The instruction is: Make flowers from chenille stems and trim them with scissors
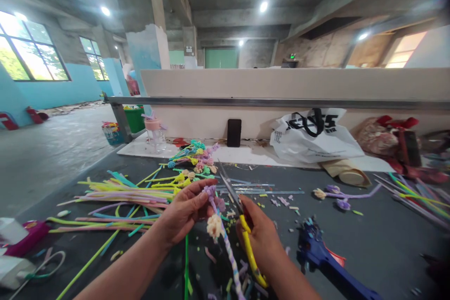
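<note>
In the head view, my left hand [186, 208] pinches a fuzzy pipe-cleaner flower stem [228, 251] near its purple blossom at the top. A cream blossom [214, 226] sits lower on this stem, which is wound in pale stripes and runs down toward me. My right hand [260, 232] is closed around scissors with yellow handles [250, 251]. Their blades [230, 187] point up and away, just right of the purple blossom. Whether the blades are parted is hard to make out. Part of the yellow grip is hidden behind my fingers.
Loose pipe cleaners [123, 197] lie in a pile at left, with finished small flowers [197, 157] behind. Cut scraps litter the dark tabletop [281, 248]. At right are a blue glue gun [326, 262] and a purple flower stem [351, 195]. A phone [234, 132] and white bag [309, 136] stand behind.
</note>
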Demonstrator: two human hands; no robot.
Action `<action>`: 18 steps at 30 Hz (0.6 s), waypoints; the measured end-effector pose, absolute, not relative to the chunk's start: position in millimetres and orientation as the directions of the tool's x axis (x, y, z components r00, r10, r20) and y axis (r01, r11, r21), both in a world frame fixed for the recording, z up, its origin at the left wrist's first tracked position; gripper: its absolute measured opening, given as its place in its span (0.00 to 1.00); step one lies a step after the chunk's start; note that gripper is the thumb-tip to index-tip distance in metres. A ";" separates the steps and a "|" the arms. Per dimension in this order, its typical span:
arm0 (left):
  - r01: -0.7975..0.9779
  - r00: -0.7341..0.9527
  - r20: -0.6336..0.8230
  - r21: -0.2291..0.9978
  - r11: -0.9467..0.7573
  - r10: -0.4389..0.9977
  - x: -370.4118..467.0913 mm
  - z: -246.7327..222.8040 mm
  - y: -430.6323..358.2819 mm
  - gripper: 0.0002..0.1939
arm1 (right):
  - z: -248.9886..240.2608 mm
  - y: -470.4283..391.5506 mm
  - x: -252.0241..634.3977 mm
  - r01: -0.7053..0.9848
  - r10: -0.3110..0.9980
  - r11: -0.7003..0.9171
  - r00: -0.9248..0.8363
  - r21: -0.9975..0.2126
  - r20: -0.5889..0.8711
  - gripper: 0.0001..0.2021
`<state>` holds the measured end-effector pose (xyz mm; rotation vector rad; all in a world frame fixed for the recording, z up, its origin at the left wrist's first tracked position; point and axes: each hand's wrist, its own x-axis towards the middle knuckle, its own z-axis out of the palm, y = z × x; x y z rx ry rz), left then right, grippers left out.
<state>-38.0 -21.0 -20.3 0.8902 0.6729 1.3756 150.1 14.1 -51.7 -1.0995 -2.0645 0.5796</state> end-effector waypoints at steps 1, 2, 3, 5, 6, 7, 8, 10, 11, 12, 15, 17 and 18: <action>-0.531 0.095 0.087 0.847 -0.024 0.992 -38.1 -20.5 -20.4 0.14 | -51.3 14.1 150.6 0.534 0.825 0.563 -0.400 -0.630 0.399 0.23; -0.529 0.087 0.083 0.848 -0.024 0.993 -38.3 -21.1 -19.7 0.13 | -51.0 13.9 150.9 0.548 0.808 0.588 -0.418 -0.594 0.414 0.24; -0.527 0.079 0.083 0.849 -0.029 0.993 -38.6 -21.9 -19.0 0.12 | -50.7 13.6 151.2 0.563 0.795 0.607 -0.438 -0.561 0.420 0.24; -0.527 0.066 0.095 0.849 -0.046 0.993 -39.5 -24.2 -17.5 0.11 | -50.5 13.0 151.5 0.597 0.783 0.622 -0.464 -0.507 0.414 0.24; -0.527 0.061 0.107 0.848 -0.059 0.992 -39.9 -25.4 -16.9 0.11 | -50.6 13.0 151.6 0.616 0.782 0.623 -0.474 -0.482 0.404 0.24; -0.527 0.057 0.121 0.847 -0.073 0.991 -40.3 -26.6 -16.4 0.12 | -50.9 13.1 151.6 0.635 0.782 0.623 -0.484 -0.457 0.393 0.24; -0.527 0.052 0.133 0.846 -0.086 0.990 -40.5 -27.6 -16.0 0.12 | -51.3 13.5 151.5 0.652 0.780 0.624 -0.493 -0.430 0.385 0.24; -0.521 0.042 0.146 0.847 -0.103 0.988 -40.6 -29.1 -15.5 0.13 | -52.0 14.1 151.5 0.677 0.776 0.628 -0.509 -0.384 0.372 0.23; -0.515 0.038 0.150 0.850 -0.109 0.988 -40.4 -29.5 -15.5 0.13 | -52.1 14.2 151.4 0.683 0.774 0.630 -0.516 -0.369 0.367 0.23; -0.508 0.035 0.155 0.853 -0.117 0.987 -40.2 -29.8 -15.5 0.13 | -51.8 13.9 151.4 0.686 0.773 0.632 -0.518 -0.362 0.367 0.23; -0.501 0.038 0.183 0.854 -0.140 0.982 -39.1 -29.5 -16.7 0.15 | -49.0 11.4 150.7 0.668 0.768 0.639 -0.527 -0.381 0.364 0.22; -0.510 0.049 0.197 0.848 -0.145 0.979 -38.0 -28.4 -18.2 0.15 | -46.2 8.7 149.9 0.645 0.764 0.645 -0.533 -0.411 0.362 0.21; -0.515 0.056 0.199 0.845 -0.143 0.978 -37.3 -27.7 -19.1 0.16 | -44.9 7.5 149.4 0.634 0.763 0.646 -0.535 -0.424 0.363 0.20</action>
